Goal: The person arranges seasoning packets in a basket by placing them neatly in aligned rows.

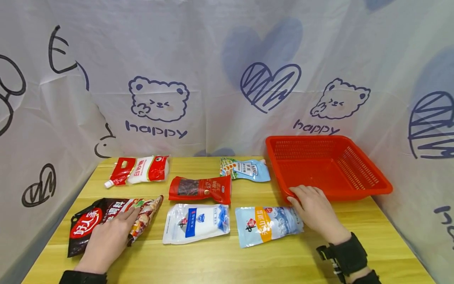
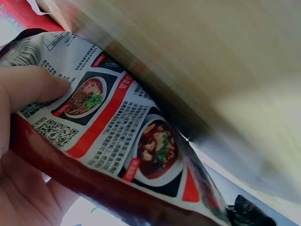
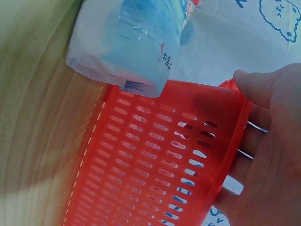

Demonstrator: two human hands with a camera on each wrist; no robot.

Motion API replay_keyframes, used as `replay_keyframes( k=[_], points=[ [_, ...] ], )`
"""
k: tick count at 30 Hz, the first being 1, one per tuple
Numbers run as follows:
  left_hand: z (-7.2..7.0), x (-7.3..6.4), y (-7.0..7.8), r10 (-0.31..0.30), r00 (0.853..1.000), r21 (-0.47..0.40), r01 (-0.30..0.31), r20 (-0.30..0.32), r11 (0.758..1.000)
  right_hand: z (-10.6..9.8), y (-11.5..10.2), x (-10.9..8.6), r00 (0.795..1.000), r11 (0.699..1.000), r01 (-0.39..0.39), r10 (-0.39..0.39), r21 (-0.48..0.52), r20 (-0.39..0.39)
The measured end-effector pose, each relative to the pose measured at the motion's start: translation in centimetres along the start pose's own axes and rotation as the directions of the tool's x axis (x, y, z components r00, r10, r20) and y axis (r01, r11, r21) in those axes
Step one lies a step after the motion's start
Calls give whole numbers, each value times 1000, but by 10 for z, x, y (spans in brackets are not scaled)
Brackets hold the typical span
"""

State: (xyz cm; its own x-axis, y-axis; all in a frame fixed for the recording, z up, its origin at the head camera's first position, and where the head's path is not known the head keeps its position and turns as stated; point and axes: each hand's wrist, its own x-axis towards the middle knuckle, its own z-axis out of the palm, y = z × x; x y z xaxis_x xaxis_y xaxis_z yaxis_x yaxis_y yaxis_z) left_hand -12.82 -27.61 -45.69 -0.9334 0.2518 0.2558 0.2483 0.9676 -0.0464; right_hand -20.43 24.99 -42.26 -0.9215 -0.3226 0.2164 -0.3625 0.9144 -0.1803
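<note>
Packets (image 1: 196, 223) crowd mid-table, red basket (image 1: 328, 167) blocks far right, near edge seemingly open

Pouches spread across my wooden table (image 1: 248, 260)

I see a red pouch (image 1: 200, 189) mid-table, a white-and-red pouch (image 1: 142, 170) by the far left corner, a blue-and-white pouch (image 1: 196, 223) toward the near edge.
</note>
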Motion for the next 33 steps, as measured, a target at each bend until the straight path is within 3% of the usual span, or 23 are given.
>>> replay_keyframes(
  k=[6,14,23,27,33],
  points=[
    [-2,-2,2,1,1000,2,-1,-31,1000,-1,0,0,1000,1000,-10,10,-1,9],
    [-9,-3,3,13,993,-11,-14,-118,1000,0,1,-1,1000,1000,-1,1,-6,4],
    [-24,4,4,76,952,-11,-83,-298,996,0,0,-1,1000,1000,11,-11,-3,0],
    [-32,12,8,101,938,-12,-111,-333,994,0,1,-1,1000,1000,8,-8,-3,3],
    [-47,30,21,120,928,-32,-140,-353,990,0,1,1,1000,1000,2,-2,-1,5]
  ],
)
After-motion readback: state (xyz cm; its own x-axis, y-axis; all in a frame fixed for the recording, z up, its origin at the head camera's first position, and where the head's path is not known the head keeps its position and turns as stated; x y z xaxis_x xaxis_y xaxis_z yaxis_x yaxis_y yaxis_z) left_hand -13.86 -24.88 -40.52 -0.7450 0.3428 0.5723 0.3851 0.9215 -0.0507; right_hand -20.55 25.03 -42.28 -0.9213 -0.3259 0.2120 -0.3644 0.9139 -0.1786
